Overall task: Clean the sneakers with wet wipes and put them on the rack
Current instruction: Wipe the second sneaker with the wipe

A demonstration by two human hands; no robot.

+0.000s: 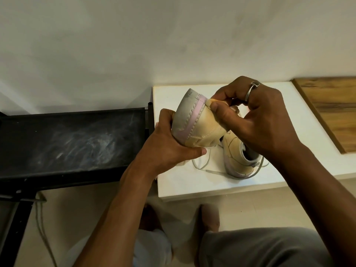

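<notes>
Gripping the toe end from the left, the left hand [173, 145] wraps its curled fingers round the grey sole of a cream sneaker [202, 128] with a pink band above the sole, the thumb lying along the lower edge of the upper. This shoe is held in the air, tipped so that its sole faces left and upward, above the left edge of a low white table [185, 185]. The right hand [260, 120], wearing a silver ring [252, 89], comes in from the right with its fingers curled; its thumb and forefinger pinch the upper just beside the pink band, where a small pale fold shows. Whether that fold is a wipe or part of the shoe I cannot tell. A second matching sneaker [237, 157] rests on the table beneath the right wrist, with its loose white laces [212, 171] trailing over the tabletop. A black rack [77, 139] with a scuffed fabric shelf stands just left of the table, and a brown wooden board [331, 108] lies at the table's right.
</notes>
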